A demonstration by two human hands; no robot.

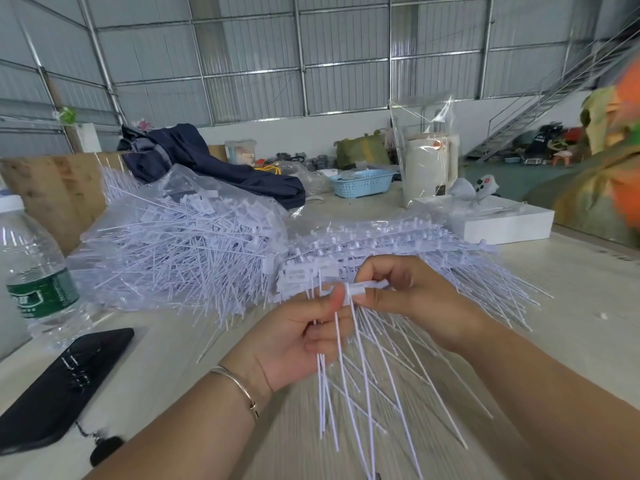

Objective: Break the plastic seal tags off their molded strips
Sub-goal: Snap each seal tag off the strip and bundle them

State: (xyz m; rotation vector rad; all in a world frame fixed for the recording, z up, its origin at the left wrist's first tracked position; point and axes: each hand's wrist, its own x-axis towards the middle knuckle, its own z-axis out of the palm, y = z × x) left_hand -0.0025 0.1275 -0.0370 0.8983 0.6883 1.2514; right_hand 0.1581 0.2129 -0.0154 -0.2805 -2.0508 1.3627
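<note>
Head view: the left hand (298,337) grips a bunch of loose white seal tags (332,375), their thin tails hanging toward the near edge. The right hand (408,296) pinches the white strip (367,285) at the tag heads, just beside the left thumb. More strips (398,244) lie behind, a bagged heap of tags (180,244) far left on the surface (571,306). A water bottle (34,268) and a phone (62,386) lie near left.

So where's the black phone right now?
In the head view the black phone lies flat at the table's lower left, just below the water bottle and left of the left hand.
</note>
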